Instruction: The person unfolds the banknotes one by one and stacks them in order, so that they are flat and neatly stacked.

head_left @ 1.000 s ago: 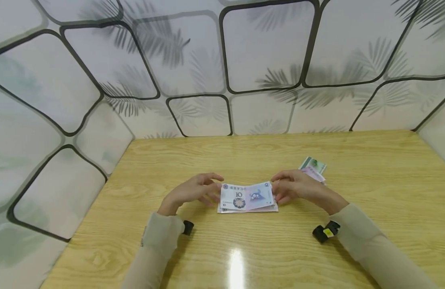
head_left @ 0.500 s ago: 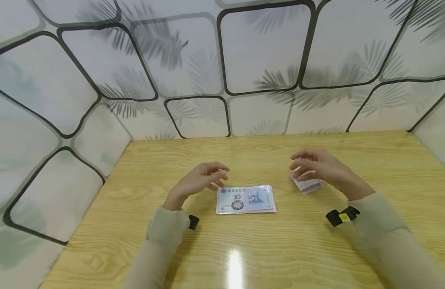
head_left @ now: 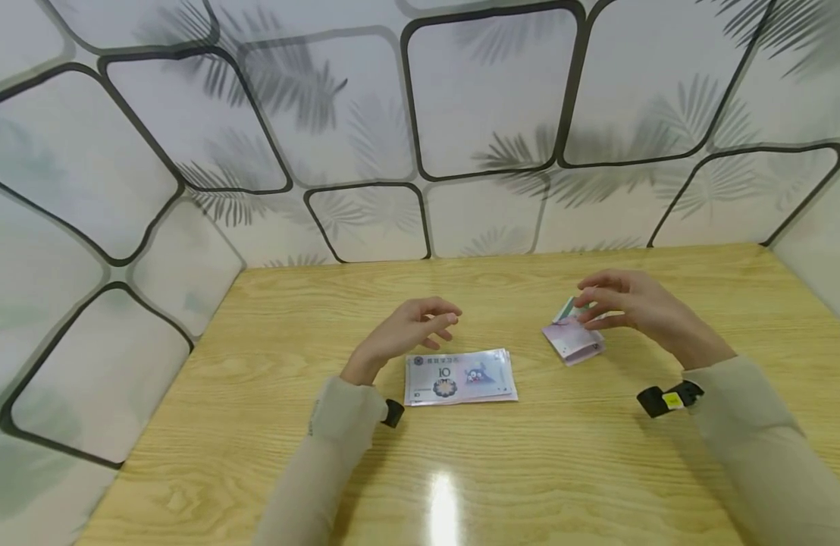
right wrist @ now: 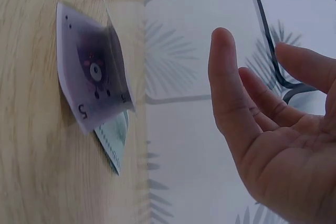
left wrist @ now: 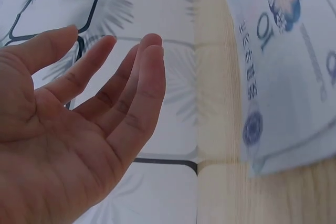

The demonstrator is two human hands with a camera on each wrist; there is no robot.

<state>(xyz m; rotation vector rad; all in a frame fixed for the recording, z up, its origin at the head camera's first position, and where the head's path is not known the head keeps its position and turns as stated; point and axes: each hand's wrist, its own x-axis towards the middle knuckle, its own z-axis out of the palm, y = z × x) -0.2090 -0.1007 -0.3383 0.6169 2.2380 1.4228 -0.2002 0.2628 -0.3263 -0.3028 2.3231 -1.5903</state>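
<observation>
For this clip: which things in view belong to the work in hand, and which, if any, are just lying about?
Likely part of the work:
stack of notes marked 10, near the left hand
folded purple note and green note, near the right hand

Only surroundings, nothing loose seen:
wooden table
patterned wall
black wrist devices

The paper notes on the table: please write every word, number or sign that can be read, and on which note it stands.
"10": flat top note, once large and again small.
"5": folded purple note.
Too small or blurred to read: the line of characters on the flat top note; small print on the green note.
</observation>
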